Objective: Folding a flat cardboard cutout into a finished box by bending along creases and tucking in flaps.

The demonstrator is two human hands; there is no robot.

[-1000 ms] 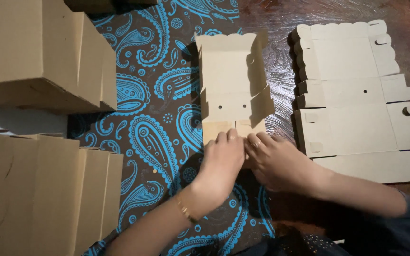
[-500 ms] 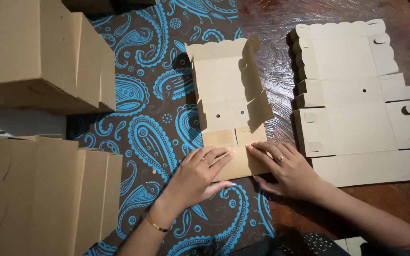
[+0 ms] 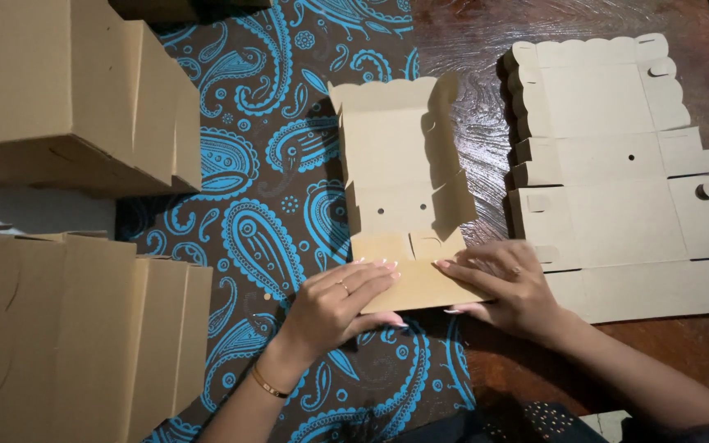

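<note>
Both hands lie flat and open on the near flap of a half-folded box (image 3: 404, 176). The left hand (image 3: 342, 303) and right hand (image 3: 510, 287) press side by side, fingertips close. Flat sheets (image 3: 617, 164) sit just past the right hand, folded boxes (image 3: 75, 90) beyond the left.

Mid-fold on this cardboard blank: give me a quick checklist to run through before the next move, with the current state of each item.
1. Left hand flat on the near panel of the box blank: ok.
2. Right hand pressing the same panel from the other side: ok.
3. Blank's side walls raised: ok on the right; left looks lower, cannot tell.
4. Blank lies on the paisley cloth, apart from the stack of flat blanks: ok.
5. Folded boxes at left stand off the blank: ok.
6. Bottom tabs locked: cannot tell.
</note>
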